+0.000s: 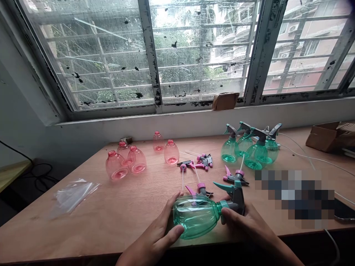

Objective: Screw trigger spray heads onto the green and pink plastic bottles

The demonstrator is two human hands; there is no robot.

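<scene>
A clear green spray bottle (195, 218) lies sideways between my two hands, above the table's front edge. My left hand (159, 229) is wrapped round its base, thumb on the near side. At the neck, my right hand (241, 218) grips the collar below the grey and green trigger head (235, 197). Just behind the bottle lies a pink and grey spray head (202, 189) with its tube, partly hidden. Another pink spray head (239, 175) rests to the right, and several more (205, 161) lie farther back.
Several pink bottles without heads (171, 152) stand at the back left. Several green spray bottles (256, 153) with heads stand at the back right. Plastic bags (74, 195) lie on the left. A cardboard box (324, 136), white cables and a blurred-out patch are on the right.
</scene>
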